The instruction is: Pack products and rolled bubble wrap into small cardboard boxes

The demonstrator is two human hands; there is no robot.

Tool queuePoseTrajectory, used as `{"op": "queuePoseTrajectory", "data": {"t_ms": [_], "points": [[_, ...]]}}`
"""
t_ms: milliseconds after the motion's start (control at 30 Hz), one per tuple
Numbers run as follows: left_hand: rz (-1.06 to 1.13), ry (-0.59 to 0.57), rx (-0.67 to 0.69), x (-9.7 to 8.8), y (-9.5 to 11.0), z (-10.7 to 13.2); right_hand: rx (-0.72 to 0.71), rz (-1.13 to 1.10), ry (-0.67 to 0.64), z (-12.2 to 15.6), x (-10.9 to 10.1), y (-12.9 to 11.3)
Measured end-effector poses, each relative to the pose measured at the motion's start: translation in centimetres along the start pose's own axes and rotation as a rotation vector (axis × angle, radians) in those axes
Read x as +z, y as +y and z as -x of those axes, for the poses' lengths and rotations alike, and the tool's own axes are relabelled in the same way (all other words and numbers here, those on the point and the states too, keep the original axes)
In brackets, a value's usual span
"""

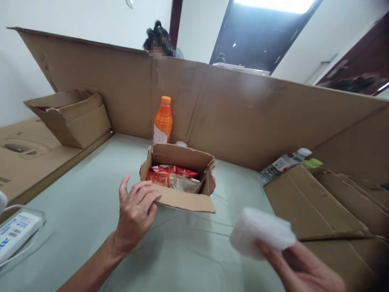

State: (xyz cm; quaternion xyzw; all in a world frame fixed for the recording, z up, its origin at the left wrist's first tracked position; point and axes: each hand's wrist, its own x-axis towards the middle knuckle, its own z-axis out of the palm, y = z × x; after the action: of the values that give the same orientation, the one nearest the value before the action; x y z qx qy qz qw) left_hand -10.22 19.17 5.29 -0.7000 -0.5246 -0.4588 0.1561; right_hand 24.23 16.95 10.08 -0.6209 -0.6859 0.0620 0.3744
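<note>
- Open box: matt cardboard, rough-torn edges.
- Packets, inside the box: glossy film.
- Orange bottle, behind the box: smooth plastic.
- White bundle, right of the box: translucent, plastic-looking wrap.

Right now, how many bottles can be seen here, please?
2 for sure: an orange bottle behind the open box, near the cardboard wall, and a clear bottle at right, partly behind a brown box. A green cap beside it may belong to another, hidden one.
</note>
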Motion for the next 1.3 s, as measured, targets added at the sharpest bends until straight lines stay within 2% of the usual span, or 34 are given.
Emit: {"op": "queuePoseTrajectory", "data": {"t_ms": [33,100,200,267,333,400,433,500,567,633,700,800,867,900,933,1000,1067,1133,1200,1300], "points": [[0.021,0.018,-0.009,0.0,0.1,0.3,-0.074,0.043,0.025,-2.1,-0.1,-1.5],[0.057,0.029,-0.031,0.1,0.2,0.4,-0.293,0.030,-0.020,-6.4,0.8,-5.1],[0.092,0.043,-0.056,0.5,0.1,-0.2,-0.521,0.007,-0.288,-12.1,4.6,-10.4],[0.106,0.053,-0.060,0.7,0.0,-0.5,-0.574,0.136,-0.533,-14.7,8.0,-12.9],[0.116,0.060,-0.055,0.7,0.0,-0.5,-0.629,0.323,-0.810,-16.1,11.2,-14.5],[0.123,0.061,-0.050,0.8,-0.1,-0.4,-0.693,0.499,-1.026,-16.4,13.9,-15.5],[0.123,0.058,-0.048,0.8,-0.2,-0.4,-0.717,0.562,-1.091,-16.3,15.0,-15.8],[0.121,0.042,-0.042,0.8,-0.2,-0.4,-0.729,0.634,-1.135,-16.1,16.1,-16.2],[0.101,0.039,-0.032,0.8,-0.4,-0.5,-0.726,0.608,-1.131,-16.3,15.8,-16.1],[0.059,0.083,-0.040,0.6,-0.6,-0.5,-0.726,0.470,-1.041,-16.9,14.0,-15.3],[0.027,0.149,-0.107,0.1,-1.1,-0.2,-0.667,0.258,-0.803,-17.2,11.0,-13.4],[0.053,0.163,-0.296,-0.8,-2.3,1.1,-0.396,0.036,-0.317,-15.8,6.3,-8.5],[0.109,0.100,-0.426,-1.0,-3.1,2.5,-0.184,-0.017,-0.102,-13.4,4.8,-4.5],[0.150,0.062,-0.484,-0.9,-3.5,3.2,-0.100,-0.052,-0.053,-11.9,5.0,-2.8],[0.200,0.022,-0.544,-0.6,-3.9,3.8,-0.040,-0.097,-0.052,-10.4,5.7,-1.3],[0.322,-0.042,-0.659,0.5,-4.4,4.3,0.003,-0.205,-0.199,-7.8,8.5,0.2],[0.453,-0.075,-0.752,2.0,-4.7,3.9,-0.006,-0.295,-0.336,-6.3,12.1,-0.4],[0.546,-0.072,-0.811,3.4,-4.5,3.0,0.014,-0.335,-0.381,-6.0,14.7,-2.0],[0.562,-0.052,-0.828,4.0,-3.7,2.6,0.042,-0.353,-0.379,-6.2,15.7,-3.2],[0.459,-0.062,-0.744,3.0,-0.9,4.4,0.061,-0.383,-0.395,-5.6,13.8,-2.4]]}}
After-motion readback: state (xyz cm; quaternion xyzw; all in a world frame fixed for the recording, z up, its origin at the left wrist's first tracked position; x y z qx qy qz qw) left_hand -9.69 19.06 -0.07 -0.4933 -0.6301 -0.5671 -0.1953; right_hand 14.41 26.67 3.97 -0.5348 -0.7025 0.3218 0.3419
